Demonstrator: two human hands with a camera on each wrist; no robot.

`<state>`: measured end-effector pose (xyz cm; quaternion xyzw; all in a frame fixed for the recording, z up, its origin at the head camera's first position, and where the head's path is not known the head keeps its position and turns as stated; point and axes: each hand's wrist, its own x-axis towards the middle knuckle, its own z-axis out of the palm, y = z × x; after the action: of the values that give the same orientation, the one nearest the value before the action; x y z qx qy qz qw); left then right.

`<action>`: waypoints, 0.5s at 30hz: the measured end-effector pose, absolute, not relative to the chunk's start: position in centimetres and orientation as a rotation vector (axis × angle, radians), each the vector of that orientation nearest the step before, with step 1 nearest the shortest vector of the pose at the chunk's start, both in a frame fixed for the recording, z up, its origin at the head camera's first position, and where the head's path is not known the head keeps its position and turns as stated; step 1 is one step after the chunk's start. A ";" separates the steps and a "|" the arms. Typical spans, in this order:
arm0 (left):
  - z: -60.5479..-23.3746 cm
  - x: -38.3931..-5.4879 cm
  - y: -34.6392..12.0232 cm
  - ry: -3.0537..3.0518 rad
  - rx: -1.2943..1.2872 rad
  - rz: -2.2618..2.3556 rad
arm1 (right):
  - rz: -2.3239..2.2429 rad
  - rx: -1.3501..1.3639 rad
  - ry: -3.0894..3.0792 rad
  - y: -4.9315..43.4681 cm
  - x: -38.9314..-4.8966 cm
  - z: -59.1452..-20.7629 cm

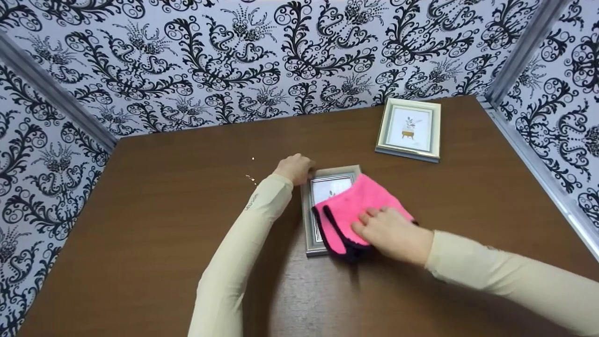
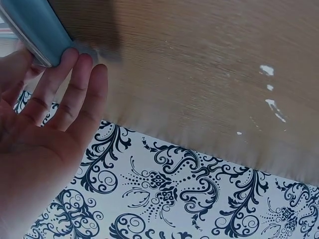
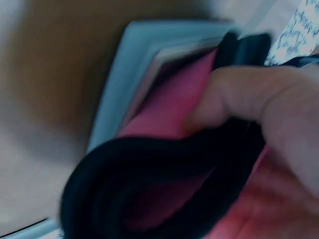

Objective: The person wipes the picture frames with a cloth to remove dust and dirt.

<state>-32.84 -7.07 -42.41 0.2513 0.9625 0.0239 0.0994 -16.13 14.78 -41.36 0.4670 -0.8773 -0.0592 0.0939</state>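
Note:
A silver-grey picture frame (image 1: 307,224) lies on the table, its picture partly hidden under a pink cloth with dark edging (image 1: 344,210). My left hand (image 1: 295,169) holds the frame's upper left corner. In the left wrist view its fingertips (image 2: 70,57) touch the side of the frame (image 2: 42,30), with the thumb across from them. My right hand (image 1: 390,232) grips the folded cloth over the right part of the frame. The right wrist view shows the thumb (image 3: 224,97) pinching the cloth (image 3: 167,107), blurred, close above the frame (image 3: 112,99).
A second picture frame (image 1: 435,126), pale gold with a small plant print, lies at the back right of the brown table (image 1: 187,210). Small white marks (image 1: 252,178) dot the tabletop left of the left hand. Patterned panels (image 1: 234,61) enclose the back and sides.

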 end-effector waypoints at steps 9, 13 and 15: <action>-42.7 -32.7 -7.1 2.861 0.801 0.029 | -0.126 1.359 -2.647 11.7 -14.1 -41.9; -42.6 -32.7 -6.9 2.851 0.795 0.000 | -0.023 1.503 -2.600 11.3 -15.1 -42.4; -42.5 -32.7 -6.8 2.848 0.778 -0.021 | 0.072 1.598 -2.600 11.4 -15.7 -42.7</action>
<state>-32.67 -6.80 -42.50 0.2625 0.9603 -0.0071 0.0945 -15.67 11.45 -42.65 0.5231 -0.8508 0.0237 0.0444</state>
